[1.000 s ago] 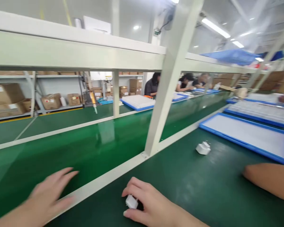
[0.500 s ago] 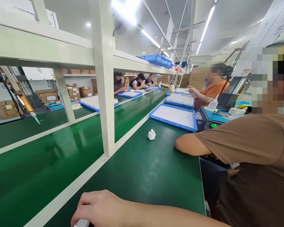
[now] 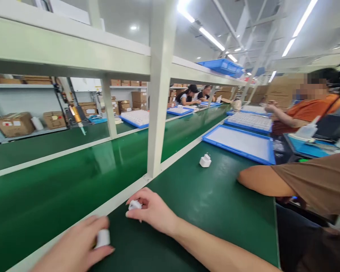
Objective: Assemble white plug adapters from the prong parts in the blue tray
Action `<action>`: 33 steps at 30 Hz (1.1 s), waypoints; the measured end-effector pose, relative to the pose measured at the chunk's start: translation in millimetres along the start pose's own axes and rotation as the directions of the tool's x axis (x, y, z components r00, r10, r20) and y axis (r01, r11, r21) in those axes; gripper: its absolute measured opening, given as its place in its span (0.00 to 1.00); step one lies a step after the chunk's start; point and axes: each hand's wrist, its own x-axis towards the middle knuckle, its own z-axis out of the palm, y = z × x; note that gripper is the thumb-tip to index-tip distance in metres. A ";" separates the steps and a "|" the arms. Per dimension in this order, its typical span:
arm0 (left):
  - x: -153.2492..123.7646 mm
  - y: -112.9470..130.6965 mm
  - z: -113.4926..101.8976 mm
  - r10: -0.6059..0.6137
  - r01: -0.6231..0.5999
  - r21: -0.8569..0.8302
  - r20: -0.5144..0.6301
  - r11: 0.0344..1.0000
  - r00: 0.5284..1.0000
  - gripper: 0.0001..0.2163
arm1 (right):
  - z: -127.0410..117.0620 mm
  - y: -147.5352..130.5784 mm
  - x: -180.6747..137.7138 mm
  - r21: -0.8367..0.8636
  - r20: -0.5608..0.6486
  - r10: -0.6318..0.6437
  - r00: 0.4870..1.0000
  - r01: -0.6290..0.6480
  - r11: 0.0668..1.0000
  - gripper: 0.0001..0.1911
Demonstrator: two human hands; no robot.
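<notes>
My right hand rests on the green counter, just beside the white frame post at its foot, fingers curled around a small white charger plug. Only its end peeks out past my fingertips, facing the rail; I cannot tell how its long axis runs. My left hand lies nearer to me than the post, by the white rail, closed on a second white plug that shows as a short upright block between thumb and fingers. I can read no brand or writing on either piece. A third plug stands on the counter beyond the post, prongs up, just before a blue tray. A co-worker's forearm in a brown sleeve lies on the counter to the right of that plug. Half a second ago my left hand was out of view and my right sat at the bottom edge; now both show, the right further forward.
</notes>
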 end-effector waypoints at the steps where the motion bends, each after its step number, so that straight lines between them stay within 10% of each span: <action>1: 5.0 14.7 8.4 0.005 -0.003 -0.045 0.038 0.999 0.999 0.07 | -1.6 -3.9 -0.1 0.034 -0.017 0.021 1.000 -0.020 0.999 0.31; 5: 26.8 53.6 33.0 -0.002 -0.009 -0.206 -0.051 0.978 0.999 0.07 | -7.2 -20.8 -4.7 0.141 -0.053 0.047 0.997 -0.039 0.989 0.26; 10: 24.3 44.4 42.8 -0.012 -0.018 -0.269 -0.107 0.963 0.994 0.07 | -7.7 -45.8 -14.8 -0.002 -0.068 -0.122 0.990 0.122 0.993 0.16; 15: 26.6 37.0 45.1 0.075 -0.118 -0.309 -0.147 0.944 0.986 0.07 | -1.0 -61.4 -20.8 -0.401 0.277 -0.245 0.929 0.343 0.849 0.11; 33: 29.3 38.1 41.8 0.041 -0.067 -0.319 -0.086 0.945 0.995 0.15 | -3.9 -60.9 -20.1 -0.426 0.259 -0.044 0.965 0.155 0.891 0.06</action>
